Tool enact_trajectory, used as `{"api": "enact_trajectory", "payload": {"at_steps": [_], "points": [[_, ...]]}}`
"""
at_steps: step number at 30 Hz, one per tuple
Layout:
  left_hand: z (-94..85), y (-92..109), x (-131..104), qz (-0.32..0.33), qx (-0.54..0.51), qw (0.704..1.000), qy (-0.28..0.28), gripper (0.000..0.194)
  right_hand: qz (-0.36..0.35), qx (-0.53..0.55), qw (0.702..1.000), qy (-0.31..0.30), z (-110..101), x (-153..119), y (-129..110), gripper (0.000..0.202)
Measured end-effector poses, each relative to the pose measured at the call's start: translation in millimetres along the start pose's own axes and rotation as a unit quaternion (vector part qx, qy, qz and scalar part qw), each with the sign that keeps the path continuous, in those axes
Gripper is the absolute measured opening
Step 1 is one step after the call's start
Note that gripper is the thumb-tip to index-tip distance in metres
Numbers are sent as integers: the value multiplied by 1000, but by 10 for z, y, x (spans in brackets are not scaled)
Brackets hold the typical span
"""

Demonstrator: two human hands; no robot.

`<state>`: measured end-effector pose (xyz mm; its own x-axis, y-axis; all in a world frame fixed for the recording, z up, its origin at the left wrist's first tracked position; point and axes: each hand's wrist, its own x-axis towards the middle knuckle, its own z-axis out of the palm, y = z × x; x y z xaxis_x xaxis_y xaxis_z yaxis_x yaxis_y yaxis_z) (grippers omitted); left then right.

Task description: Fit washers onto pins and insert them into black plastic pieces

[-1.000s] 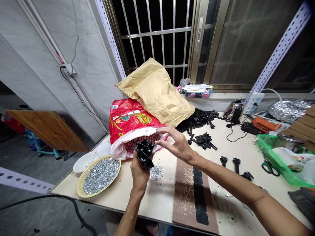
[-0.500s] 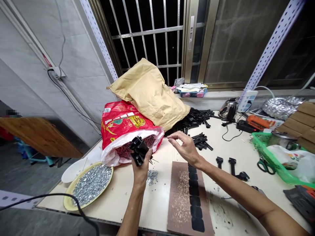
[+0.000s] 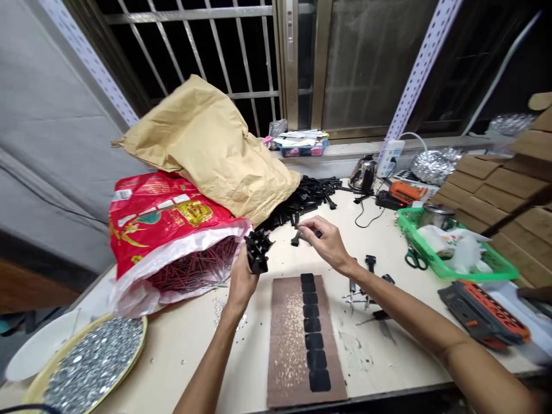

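Note:
In my left hand [image 3: 242, 282] is a bundle of black T-headed plastic parts [image 3: 257, 251], with the fingers wrapped round it in front of the red bag. My right hand [image 3: 323, 244] is to the right, over the table. Its thumb and fingertips are pinched together at a single black plastic part [image 3: 295, 237]; the palm side is partly hidden. Behind both hands lies a heap of similar black parts [image 3: 308, 198]. Below them is a brown board [image 3: 282, 368] with a row of black rounded squares [image 3: 317, 340] and pale crumbs on it.
A red woven bag [image 3: 172, 198] of thin reddish rods lies open at left under a tan sack [image 3: 207, 144]. A yellow dish [image 3: 140, 345] holds metal washers. At right are a green basket [image 3: 435, 261], scissors [image 3: 416, 259], an orange-black tool case [image 3: 483, 313] and cardboard boxes [image 3: 517, 190].
The view has swung to the right and downward. My right fingers, slightly apart before, are now closed at a black part. My left hand still grips its bundle.

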<state>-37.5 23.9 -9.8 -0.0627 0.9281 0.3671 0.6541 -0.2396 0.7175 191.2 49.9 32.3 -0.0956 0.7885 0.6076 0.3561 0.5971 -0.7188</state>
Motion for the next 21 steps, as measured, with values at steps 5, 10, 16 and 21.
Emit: {"api": "enact_trajectory", "payload": {"at_steps": [5, 10, 16, 21], "points": [[450, -212, 170, 76, 194, 961, -183, 23, 33, -10, 998, 44, -274, 4, 200, 20], [660, -304, 261, 85, 214, 947, -225, 53, 59, -20, 997, 44, -419, -90, 327, 22], [476, -13, 237, 170, 163, 952, -198, 63, 244, 92, 964, -53, -268, -325, 405, 34], [460, 667, -351, 273, 94, 938, -189, 59, 443, 297, 813, -232, 134, -746, 355, 40]]}}
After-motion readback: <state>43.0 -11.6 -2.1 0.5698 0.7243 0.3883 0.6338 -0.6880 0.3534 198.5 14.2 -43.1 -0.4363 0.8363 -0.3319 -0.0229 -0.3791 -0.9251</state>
